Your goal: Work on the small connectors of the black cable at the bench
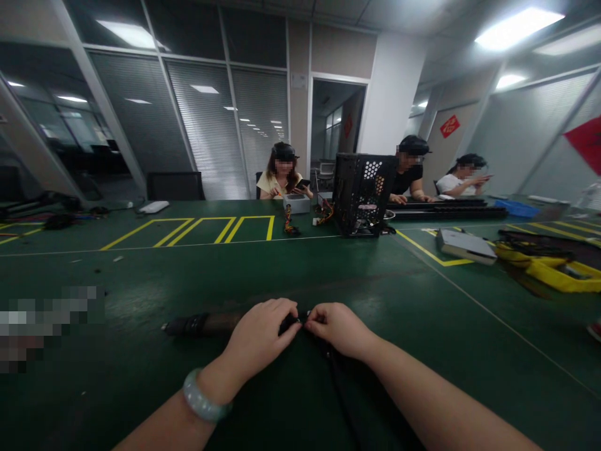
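On the green table in front of me lies an electric screwdriver, dark-bodied, with its bit tip pointing left. My left hand, wearing a pale bangle on the wrist, is closed around its rear end. Opposite it, my right hand pinches the end of a black cable, fingertips close together. The cable's end faces the screwdriver's rear, a small gap apart; the fingers hide most of the plug. From there the cable runs down toward the table's near edge.
A black computer case stands ahead, beside a power supply with loose wires. Yellow tape marks the green table. To the right are a flat silver box and a yellow tray. Several people sit across the table.
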`<state>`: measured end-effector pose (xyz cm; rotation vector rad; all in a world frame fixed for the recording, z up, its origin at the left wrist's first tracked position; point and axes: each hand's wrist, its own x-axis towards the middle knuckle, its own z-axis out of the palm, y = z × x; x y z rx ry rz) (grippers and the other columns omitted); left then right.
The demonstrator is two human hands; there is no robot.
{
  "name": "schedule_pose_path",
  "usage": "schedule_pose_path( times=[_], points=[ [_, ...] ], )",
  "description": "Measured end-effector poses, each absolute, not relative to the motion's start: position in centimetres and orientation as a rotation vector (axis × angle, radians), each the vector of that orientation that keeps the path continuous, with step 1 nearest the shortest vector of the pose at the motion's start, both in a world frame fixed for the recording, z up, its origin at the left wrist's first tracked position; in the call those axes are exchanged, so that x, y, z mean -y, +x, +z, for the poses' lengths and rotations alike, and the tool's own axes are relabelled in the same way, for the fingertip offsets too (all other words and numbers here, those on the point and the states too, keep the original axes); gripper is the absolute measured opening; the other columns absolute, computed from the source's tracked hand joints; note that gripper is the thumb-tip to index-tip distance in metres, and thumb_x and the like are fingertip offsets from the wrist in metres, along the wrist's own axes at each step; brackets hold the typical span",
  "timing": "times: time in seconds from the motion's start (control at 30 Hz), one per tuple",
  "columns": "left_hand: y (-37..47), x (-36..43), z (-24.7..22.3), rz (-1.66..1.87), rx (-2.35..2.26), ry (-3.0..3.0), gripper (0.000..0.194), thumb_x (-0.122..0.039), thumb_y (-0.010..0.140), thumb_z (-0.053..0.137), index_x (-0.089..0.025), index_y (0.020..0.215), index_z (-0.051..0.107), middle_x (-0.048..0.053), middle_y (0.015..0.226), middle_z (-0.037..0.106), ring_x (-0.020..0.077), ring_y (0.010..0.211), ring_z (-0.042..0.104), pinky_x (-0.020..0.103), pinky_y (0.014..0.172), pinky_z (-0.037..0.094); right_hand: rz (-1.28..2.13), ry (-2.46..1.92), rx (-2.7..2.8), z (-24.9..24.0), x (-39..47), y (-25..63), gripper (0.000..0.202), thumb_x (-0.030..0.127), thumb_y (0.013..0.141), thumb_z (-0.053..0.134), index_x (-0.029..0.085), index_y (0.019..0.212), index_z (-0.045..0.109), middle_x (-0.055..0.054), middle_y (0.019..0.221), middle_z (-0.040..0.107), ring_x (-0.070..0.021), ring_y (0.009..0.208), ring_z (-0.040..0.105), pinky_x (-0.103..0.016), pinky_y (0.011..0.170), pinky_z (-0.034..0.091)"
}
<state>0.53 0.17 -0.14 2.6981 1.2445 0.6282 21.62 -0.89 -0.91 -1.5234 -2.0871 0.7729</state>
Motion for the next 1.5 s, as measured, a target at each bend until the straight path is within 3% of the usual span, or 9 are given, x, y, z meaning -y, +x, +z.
schedule_pose_path(
  times=[0.2,0.33,0.43,0.6,0.8,0.97,1.17,1.37,1.5],
  points=[
    [0.51,-0.07,0.18,0.588,-1.122,2.789,0.014,-0.025,0.089,0.056,-0.026,0.101,0.060,0.001,0.119,0.061,0.0221,0.107,0.057,0.038,0.090,0.046,0.797,-1.534,2.093,-0.77,0.95,21.58,0.016,0.032,0.087,0.060,0.021,0.088,0.071,0.001,0.076,0.070,-0.0127,0.067,0.061,-0.020,0.056,0.035],
    [0.56,0.05,0.14,0.634,-1.219,2.717,0.023,-0.030,0.086,0.061,-0.026,0.109,0.057,0.001,0.111,0.063,0.0230,0.101,0.059,0.039,0.088,0.047,0.805,-1.528,2.096,-0.56,1.00,21.57,0.016,0.032,0.088,0.060,0.020,0.088,0.071,0.001,0.077,0.069,-0.0123,0.066,0.059,-0.021,0.056,0.035],
    [0.60,0.03,0.07,0.634,-1.249,2.708,0.017,-0.032,0.088,0.058,-0.024,0.103,0.059,0.002,0.109,0.064,0.0228,0.099,0.060,0.038,0.086,0.047,0.814,-1.521,2.091,-0.60,0.99,21.62,0.017,0.033,0.088,0.060,0.019,0.088,0.071,0.000,0.078,0.069,-0.0126,0.066,0.060,-0.021,0.056,0.036],
    [0.55,0.03,0.22,0.588,-1.145,2.779,0.014,-0.023,0.089,0.056,-0.028,0.101,0.060,-0.003,0.119,0.061,0.0219,0.106,0.057,0.038,0.087,0.046,0.826,-1.507,2.084,-0.74,0.99,21.68,0.017,0.034,0.087,0.060,0.021,0.088,0.070,0.001,0.076,0.069,-0.0123,0.065,0.060,-0.020,0.055,0.035],
    [0.49,0.16,0.21,0.656,-1.259,2.685,0.022,-0.032,0.088,0.060,-0.025,0.108,0.057,0.002,0.110,0.063,0.0227,0.099,0.059,0.038,0.084,0.047,0.830,-1.530,2.083,-0.72,1.02,21.62,0.017,0.033,0.088,0.059,0.020,0.087,0.070,0.001,0.075,0.068,-0.0115,0.063,0.058,-0.020,0.054,0.034],
    [0.46,-0.03,0.12,0.634,-1.129,2.773,0.009,-0.025,0.091,0.055,-0.025,0.099,0.060,0.000,0.117,0.061,0.0212,0.106,0.057,0.037,0.088,0.045,0.815,-1.520,2.097,-0.82,0.97,21.69,0.018,0.034,0.088,0.059,0.020,0.087,0.070,0.002,0.073,0.067,-0.0110,0.063,0.056,-0.020,0.055,0.034],
    [0.48,-0.02,0.00,0.652,-1.219,2.704,0.022,-0.030,0.086,0.062,-0.027,0.107,0.057,0.001,0.112,0.063,0.0225,0.101,0.059,0.038,0.086,0.046,0.803,-1.522,2.095,-0.75,0.91,21.65,0.015,0.032,0.087,0.060,0.021,0.087,0.070,0.003,0.074,0.067,-0.0103,0.063,0.056,-0.019,0.055,0.034],
    [0.49,-0.15,0.00,0.608,-1.176,2.748,0.010,-0.026,0.089,0.057,-0.026,0.098,0.060,-0.001,0.117,0.061,0.0218,0.106,0.057,0.037,0.088,0.045,0.800,-1.514,2.092,-0.68,1.00,21.63,0.015,0.032,0.087,0.060,0.020,0.087,0.070,0.002,0.075,0.068,-0.0109,0.064,0.058,-0.019,0.055,0.034],
    [0.54,-0.02,0.10,0.607,-1.167,2.736,0.018,-0.026,0.086,0.059,-0.027,0.104,0.059,0.000,0.117,0.062,0.0219,0.106,0.057,0.037,0.088,0.045,0.791,-1.533,2.085,-0.64,1.10,21.66,0.014,0.032,0.087,0.061,0.021,0.086,0.070,0.003,0.074,0.068,-0.0104,0.063,0.057,-0.019,0.054,0.034]
  ],
)
